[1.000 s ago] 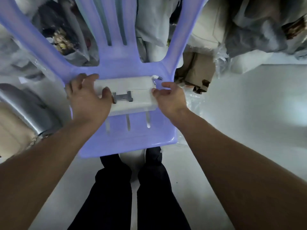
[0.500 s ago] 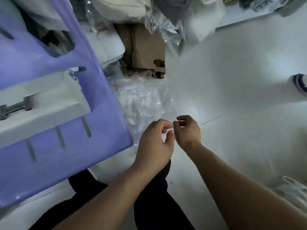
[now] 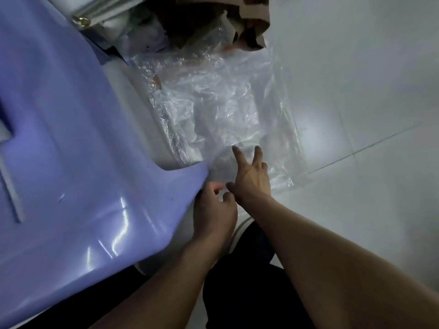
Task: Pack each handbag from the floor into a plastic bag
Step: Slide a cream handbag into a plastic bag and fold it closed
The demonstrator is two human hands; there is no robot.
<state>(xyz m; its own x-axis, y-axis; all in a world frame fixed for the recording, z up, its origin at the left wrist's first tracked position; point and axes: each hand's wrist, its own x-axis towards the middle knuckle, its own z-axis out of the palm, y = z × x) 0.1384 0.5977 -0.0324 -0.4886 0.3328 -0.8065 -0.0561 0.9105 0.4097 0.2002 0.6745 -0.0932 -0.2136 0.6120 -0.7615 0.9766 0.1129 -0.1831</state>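
A pile of clear plastic bags (image 3: 221, 108) lies crumpled on the white floor, right of the purple plastic chair (image 3: 71, 162). My right hand (image 3: 251, 174) reaches over the near edge of the pile with its fingers spread and straight, touching the plastic. My left hand (image 3: 213, 210) is just behind it by the chair's front corner, fingers loosely curled, holding nothing that I can see. The white handbag seen earlier on the chair seat is out of view, apart from a sliver at the left edge.
A brown paper bag (image 3: 251, 24) and white wrapped goods (image 3: 114, 17) lie beyond the plastic pile at the top. White tiled floor (image 3: 356, 103) spreads to the right. My dark trouser legs (image 3: 249, 281) are at the bottom centre.
Both hands let go of the white handbag on the chair and moved right and down to the plastic bags. The view turned right and came closer; my right hand opened its fingers.
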